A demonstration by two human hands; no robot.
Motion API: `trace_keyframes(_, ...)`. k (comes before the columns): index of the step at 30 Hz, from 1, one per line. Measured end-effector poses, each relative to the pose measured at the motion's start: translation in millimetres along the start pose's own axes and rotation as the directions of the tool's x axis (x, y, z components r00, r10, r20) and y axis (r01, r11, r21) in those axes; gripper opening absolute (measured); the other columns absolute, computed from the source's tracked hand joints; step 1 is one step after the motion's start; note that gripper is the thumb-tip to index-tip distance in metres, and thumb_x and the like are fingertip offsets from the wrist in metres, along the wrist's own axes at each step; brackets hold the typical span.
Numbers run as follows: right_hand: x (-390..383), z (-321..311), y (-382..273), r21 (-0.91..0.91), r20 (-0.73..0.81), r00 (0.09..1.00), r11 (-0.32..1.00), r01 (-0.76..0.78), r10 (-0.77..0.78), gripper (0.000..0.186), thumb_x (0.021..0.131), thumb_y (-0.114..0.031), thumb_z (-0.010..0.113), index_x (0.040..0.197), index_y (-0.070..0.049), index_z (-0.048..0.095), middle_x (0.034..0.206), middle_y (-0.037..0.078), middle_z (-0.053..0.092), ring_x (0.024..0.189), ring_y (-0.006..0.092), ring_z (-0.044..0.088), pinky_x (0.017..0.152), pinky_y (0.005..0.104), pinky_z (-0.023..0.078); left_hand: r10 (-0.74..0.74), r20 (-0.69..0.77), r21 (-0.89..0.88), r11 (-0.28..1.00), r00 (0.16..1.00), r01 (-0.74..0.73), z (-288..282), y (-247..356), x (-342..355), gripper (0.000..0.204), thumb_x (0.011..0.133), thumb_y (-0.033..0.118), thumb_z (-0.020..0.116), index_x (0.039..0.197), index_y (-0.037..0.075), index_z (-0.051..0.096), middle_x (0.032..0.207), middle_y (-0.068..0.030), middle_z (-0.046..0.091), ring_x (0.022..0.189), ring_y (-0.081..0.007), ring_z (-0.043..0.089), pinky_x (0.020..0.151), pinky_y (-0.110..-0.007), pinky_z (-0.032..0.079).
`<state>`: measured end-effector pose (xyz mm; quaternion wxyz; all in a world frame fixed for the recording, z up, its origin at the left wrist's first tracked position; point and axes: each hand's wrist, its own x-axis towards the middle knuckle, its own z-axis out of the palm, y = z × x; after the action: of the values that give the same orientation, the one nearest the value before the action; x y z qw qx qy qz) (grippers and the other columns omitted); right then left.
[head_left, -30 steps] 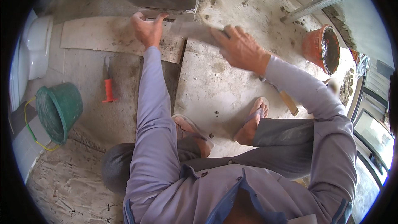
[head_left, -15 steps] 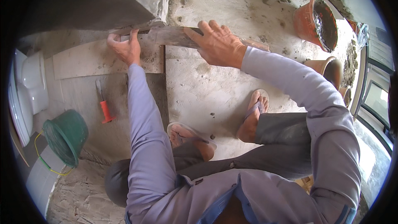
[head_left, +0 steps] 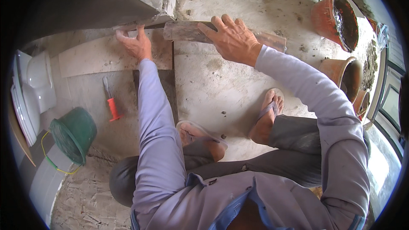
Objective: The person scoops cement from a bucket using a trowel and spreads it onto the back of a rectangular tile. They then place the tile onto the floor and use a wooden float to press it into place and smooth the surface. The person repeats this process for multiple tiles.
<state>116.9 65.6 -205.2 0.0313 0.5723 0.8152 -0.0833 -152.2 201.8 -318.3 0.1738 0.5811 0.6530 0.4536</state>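
My left hand (head_left: 135, 44) reaches to the foot of the dark wall panel (head_left: 98, 6). Its thumb and fingers close on a thin, pale strip (head_left: 159, 19) along the panel's lower edge; the fingertips are partly hidden. My right hand (head_left: 234, 40) grips a worn wooden plank (head_left: 183, 31) from above, thumb along its near side. The plank lies crosswise just right of the wall corner, its right end (head_left: 275, 41) showing past my wrist. Below my left hand a long pale board (head_left: 93, 57) rests on the floor.
A red-handled tool (head_left: 113, 108) lies on the floor left of my arm. A green bucket (head_left: 72, 130) tilts near a white toilet (head_left: 38, 81). At right stand a red bucket of wet mortar (head_left: 326, 17) and an orange bucket (head_left: 334, 70). My sandalled feet (head_left: 268, 110) are below the plank.
My right hand and the plank have shifted slightly right, so the plank's left end sits farther from my left hand. My left hand keeps its place at the panel's edge.
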Motion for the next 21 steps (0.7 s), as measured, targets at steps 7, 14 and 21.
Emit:
trace_keyframes(7,-3.7,-3.3,-4.4,0.042,0.091,0.995,0.998,-0.044,0.040,0.063,0.091,-0.017,0.057,0.150,-0.015,0.038,0.124,0.017,0.050,0.114,0.0317,0.055,0.084,0.0458,0.054,-0.009,-0.001,0.086,0.996,1.000,0.009,-2.8,-6.6,0.8,0.092,0.074,0.062,0.078,0.130,0.000,0.038,0.124,-0.0211,0.054,0.118,-0.0367,0.056,0.096,-0.047,0.045)
trace_keyframes(14,2.3,-20.1,-9.3,0.080,0.078,0.997,0.997,0.012,-0.018,0.063,0.090,-0.016,0.056,0.150,-0.015,0.038,0.124,0.020,0.050,0.111,0.0355,0.056,0.083,0.0476,0.056,-0.003,-0.017,0.000,1.000,1.000,0.003,-3.6,-7.5,8.4,0.091,0.065,0.054,0.088,0.122,-0.003,0.045,0.117,-0.0217,0.057,0.112,-0.0358,0.058,0.095,-0.046,0.046)
trace_keyframes(21,7.1,-26.5,-17.6,0.149,0.100,0.995,0.988,-0.029,0.014,0.065,0.089,-0.020,0.059,0.150,-0.015,0.037,0.124,0.022,0.049,0.113,0.0386,0.055,0.089,0.0501,0.055,0.055,-0.077,0.061,0.997,0.995,-0.050,2.4,-19.5,11.2,0.091,0.065,0.046,0.092,0.121,-0.008,0.045,0.116,-0.0237,0.058,0.112,-0.0355,0.059,0.095,-0.044,0.048)
